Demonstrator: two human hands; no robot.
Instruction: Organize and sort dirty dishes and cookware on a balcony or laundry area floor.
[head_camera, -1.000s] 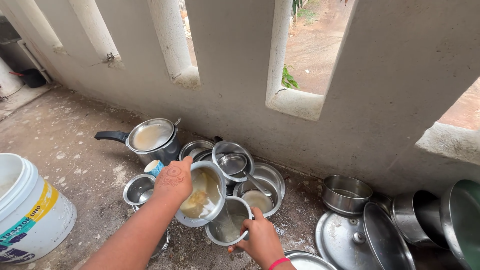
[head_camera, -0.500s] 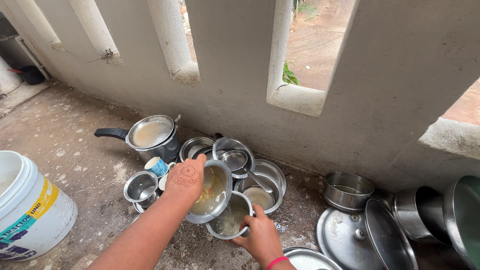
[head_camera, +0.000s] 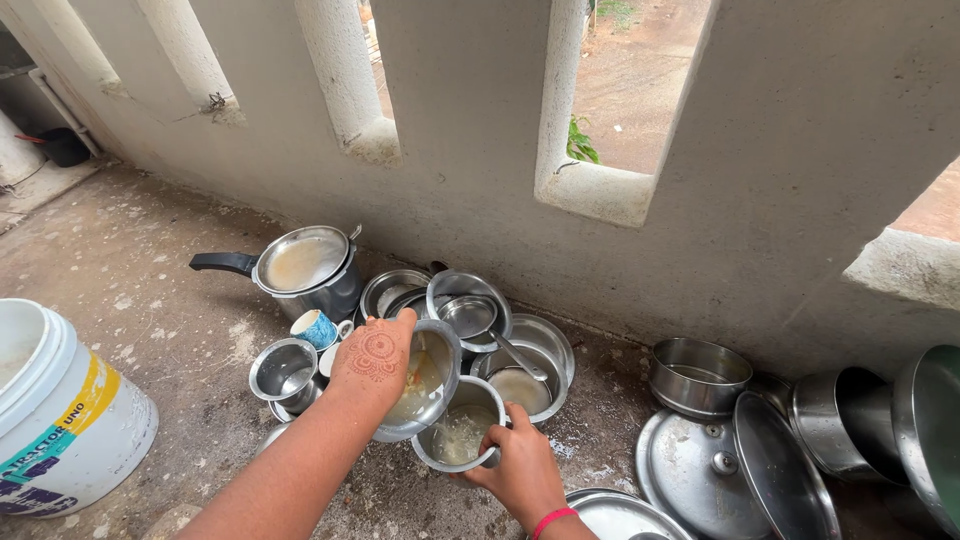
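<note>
- The left hand (head_camera: 375, 355), patterned on its back, grips the rim of a tilted steel bowl (head_camera: 425, 385) holding yellowish scraps.
- The right hand (head_camera: 520, 470) holds a smaller steel pot (head_camera: 458, 438) just under that bowl's lip, with cloudy liquid inside.
- Around them on the concrete floor (head_camera: 150, 300): a black-handled saucepan (head_camera: 305, 265), a blue cup (head_camera: 315, 328), stacked steel dishes.
- A white bucket (head_camera: 60, 415) stands at the left; flat lids (head_camera: 700, 470) lie at the right.

tilted bowl (head_camera: 425, 385) gripped at the rim by the left hand (head_camera: 372, 358): polished steel, glossy | small pot (head_camera: 458, 437) steadied by the right hand (head_camera: 520, 470): shiny steel, wet inside | floor (head_camera: 150, 300) beneath both grips: rough matt concrete | bucket (head_camera: 60, 420) far left of the grips: smooth white plastic
</note>
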